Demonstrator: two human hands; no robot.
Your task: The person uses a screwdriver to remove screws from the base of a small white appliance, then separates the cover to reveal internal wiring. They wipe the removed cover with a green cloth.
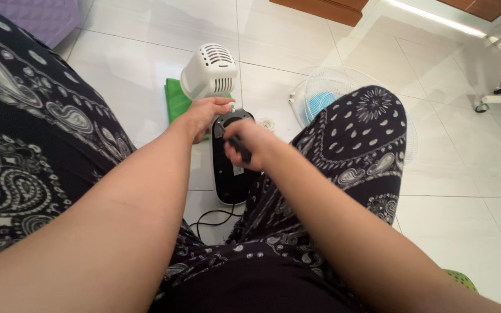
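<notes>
1. Right hand (249, 143) is clamped on a dark tool handle (240, 148), likely a screwdriver, its tip hidden against the black fan base (227, 174).
2. Left hand (204, 113) rests fingers-together on the base's top end, just below the white motor housing (209, 72), steadying it.
3. Base lies flat on the floor (453, 191) between the knees; grille (320, 98) and green cloth (175, 98) lie beside it.
4. Judged step: working a fastener on the base; next calls for firm, square pressure while the left hand holds.

Green cloth (175, 99), fan grille (343, 87), purple cover (36, 14).
</notes>
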